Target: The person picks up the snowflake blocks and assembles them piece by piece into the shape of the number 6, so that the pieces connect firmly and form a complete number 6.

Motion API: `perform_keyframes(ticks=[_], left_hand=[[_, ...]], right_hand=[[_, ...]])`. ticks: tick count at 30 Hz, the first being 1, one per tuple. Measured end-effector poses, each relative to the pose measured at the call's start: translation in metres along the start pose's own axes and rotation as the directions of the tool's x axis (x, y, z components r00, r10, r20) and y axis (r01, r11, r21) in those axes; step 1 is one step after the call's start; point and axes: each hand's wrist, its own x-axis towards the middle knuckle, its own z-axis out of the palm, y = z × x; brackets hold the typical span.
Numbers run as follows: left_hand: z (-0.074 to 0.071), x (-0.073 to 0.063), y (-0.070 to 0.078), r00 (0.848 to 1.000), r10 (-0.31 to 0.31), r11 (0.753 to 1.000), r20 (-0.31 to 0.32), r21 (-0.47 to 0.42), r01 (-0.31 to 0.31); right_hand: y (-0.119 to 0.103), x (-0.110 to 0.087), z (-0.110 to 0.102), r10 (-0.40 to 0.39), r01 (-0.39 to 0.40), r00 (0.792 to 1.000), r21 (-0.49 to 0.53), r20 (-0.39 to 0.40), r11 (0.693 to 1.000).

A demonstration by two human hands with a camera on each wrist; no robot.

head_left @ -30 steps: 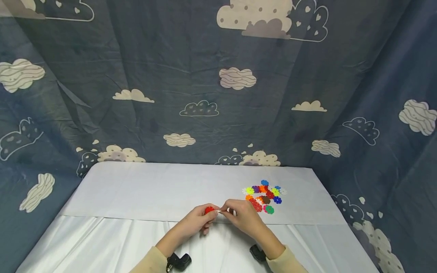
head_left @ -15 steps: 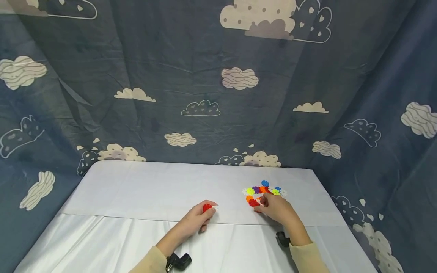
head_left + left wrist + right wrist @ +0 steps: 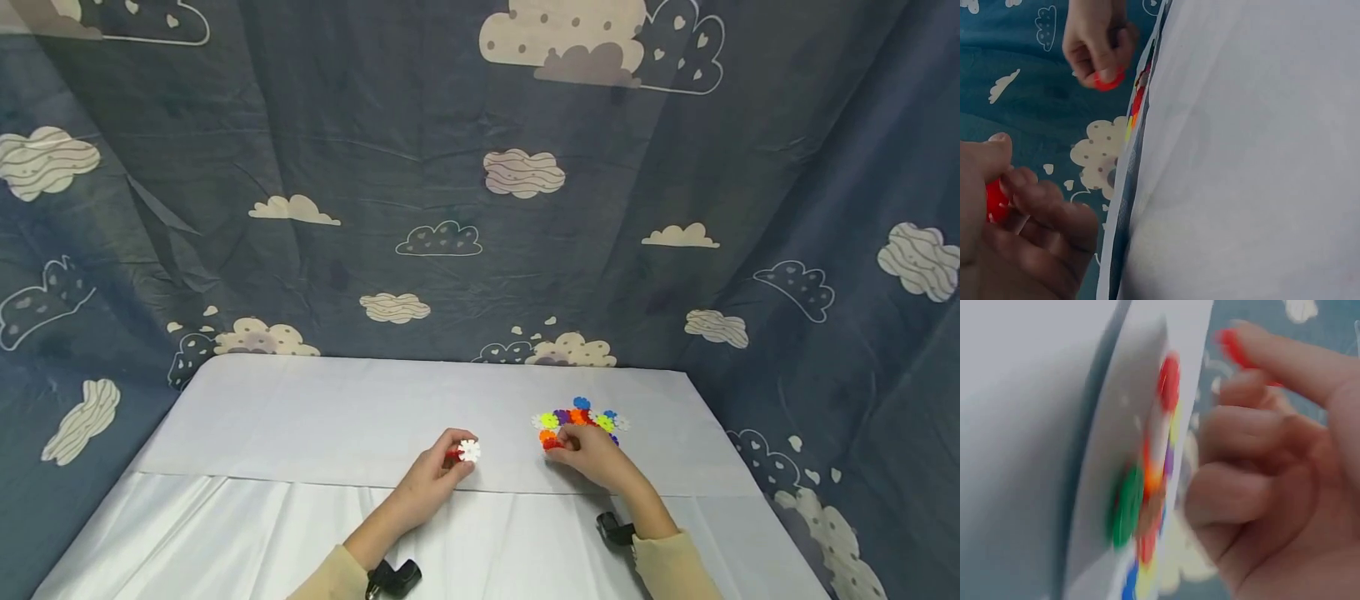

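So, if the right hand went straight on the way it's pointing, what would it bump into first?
Probably the orange flower piece, just ahead of the right hand in the head view. But the hand, pinching a red piece, may be high enough to pass over; its height is unclear.

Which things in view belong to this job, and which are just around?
Part of the job: white piece and red piece in the left fingers; another red piece in the right fingers; colourful pile of pieces.
Just around: white table, cloud-print curtain, black wrist devices.
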Motion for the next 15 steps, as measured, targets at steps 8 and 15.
perform_keyframes(ticks=[8,15], left_hand=[[-0.001,-0.001,0.007,0.995,0.098,0.993,-0.017,0.060,-0.097],[0.000,-0.002,0.006,0.994,0.109,0.992,-0.026,0.066,-0.107]], right_hand=[[-0.035,-0.010,0.022,-0.206,0.175,0.976,0.306,0.074,0.936],[-0.051,-0.021,0.030,-0.333,0.309,0.943,0.307,0.028,0.900]])
